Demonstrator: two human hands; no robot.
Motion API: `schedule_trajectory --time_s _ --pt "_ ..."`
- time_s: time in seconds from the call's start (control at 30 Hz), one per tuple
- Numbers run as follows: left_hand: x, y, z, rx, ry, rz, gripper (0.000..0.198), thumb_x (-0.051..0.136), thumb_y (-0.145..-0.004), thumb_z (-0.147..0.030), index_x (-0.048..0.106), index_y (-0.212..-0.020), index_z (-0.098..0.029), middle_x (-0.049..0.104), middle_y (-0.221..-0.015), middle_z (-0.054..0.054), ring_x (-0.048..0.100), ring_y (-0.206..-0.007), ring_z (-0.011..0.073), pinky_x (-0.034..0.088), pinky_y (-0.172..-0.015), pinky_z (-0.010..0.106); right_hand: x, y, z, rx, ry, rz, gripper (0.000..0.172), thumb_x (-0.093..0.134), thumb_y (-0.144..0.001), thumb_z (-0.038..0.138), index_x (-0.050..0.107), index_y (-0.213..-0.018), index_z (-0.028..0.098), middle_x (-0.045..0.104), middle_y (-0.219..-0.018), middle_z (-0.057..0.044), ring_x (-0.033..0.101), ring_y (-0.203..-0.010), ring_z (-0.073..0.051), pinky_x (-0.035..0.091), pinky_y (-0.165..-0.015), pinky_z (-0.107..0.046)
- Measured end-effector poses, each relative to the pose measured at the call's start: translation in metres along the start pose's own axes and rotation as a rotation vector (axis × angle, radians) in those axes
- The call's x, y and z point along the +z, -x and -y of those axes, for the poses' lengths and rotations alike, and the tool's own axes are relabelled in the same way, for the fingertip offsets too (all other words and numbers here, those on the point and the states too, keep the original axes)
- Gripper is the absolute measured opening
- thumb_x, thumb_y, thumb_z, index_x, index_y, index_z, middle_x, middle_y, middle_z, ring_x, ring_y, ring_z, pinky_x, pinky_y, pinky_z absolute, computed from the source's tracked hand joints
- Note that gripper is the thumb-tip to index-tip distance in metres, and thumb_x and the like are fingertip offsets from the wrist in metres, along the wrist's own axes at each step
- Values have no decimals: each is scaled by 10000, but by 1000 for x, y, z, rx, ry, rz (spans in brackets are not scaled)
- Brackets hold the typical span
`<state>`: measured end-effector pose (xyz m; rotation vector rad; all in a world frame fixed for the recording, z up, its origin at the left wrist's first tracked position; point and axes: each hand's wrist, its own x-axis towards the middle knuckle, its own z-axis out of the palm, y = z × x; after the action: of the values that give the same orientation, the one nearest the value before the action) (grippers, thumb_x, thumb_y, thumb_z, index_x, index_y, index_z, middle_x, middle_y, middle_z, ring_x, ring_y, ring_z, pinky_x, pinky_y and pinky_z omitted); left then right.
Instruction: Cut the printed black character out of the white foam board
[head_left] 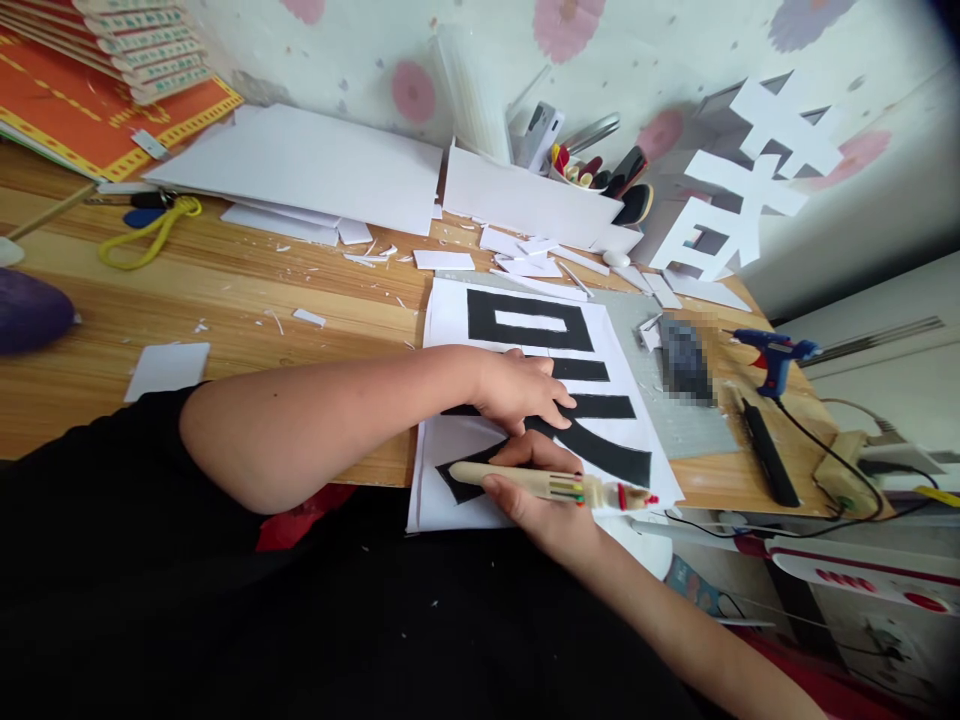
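Observation:
My right hand [551, 500] is closed round a cream multi-colour pen [536, 483]. Its decorated clicker end points right and its other end lies over the lower left stroke of a black paper character [607, 450]. That cut-out rests on a white sheet [495, 515] at the table's front edge. Pressing on the middle of the character is my left hand [521, 390], fingers spread and flat, holding nothing. My hands and left forearm hide parts of the black strokes. Whether the pen touches the paper I cannot tell.
A grey cutting mat [697, 430] lies under the sheet, with paper scraps [525, 255] behind. Right are a blue glue gun [776, 350], a black cutter-like tool [769, 455] and a power strip [844, 470]. A white 3D character [712, 225] and a pen holder [577, 175] stand at the back.

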<state>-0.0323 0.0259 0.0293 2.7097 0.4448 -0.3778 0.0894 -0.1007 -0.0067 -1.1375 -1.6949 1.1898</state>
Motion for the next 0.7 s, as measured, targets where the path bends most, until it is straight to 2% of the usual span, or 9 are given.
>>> schedule_trajectory --time_s 0.1,0.3,0.57,0.7 --pt "3 -2 5 31 14 -18 659 615 -813 -326 519 -1464 -370 336 -1650 -61 379 -1350 342 400 -1022 499 4 1 -2 -51 57 25 149 748 -792 334 672 -786 207 671 -666 8 554 -514 -104 432 -454 -214" --pt "10 -5 15 38 65 -47 673 697 -799 -418 532 -1450 -382 208 -1694 -19 333 -1410 365 350 -1090 520 8 3 -7 -153 159 78 169 725 -839 371 694 -851 205 676 -678 8 560 -522 -102 446 -489 -217" --pt "7 -2 12 -2 171 -45 674 731 -750 -340 587 -1408 -368 312 -1630 2 315 -1406 370 288 -1144 516 10 5 -10 -242 267 56 196 684 -871 386 684 -843 191 671 -682 0 592 -564 -111 456 -536 -222" --pt "7 -2 12 -8 208 -41 671 727 -743 -324 595 -1399 -366 314 -1626 -11 294 -1411 360 252 -1162 506 7 8 -8 -223 290 34 189 682 -873 374 686 -852 187 682 -694 -3 604 -565 -110 456 -531 -218"
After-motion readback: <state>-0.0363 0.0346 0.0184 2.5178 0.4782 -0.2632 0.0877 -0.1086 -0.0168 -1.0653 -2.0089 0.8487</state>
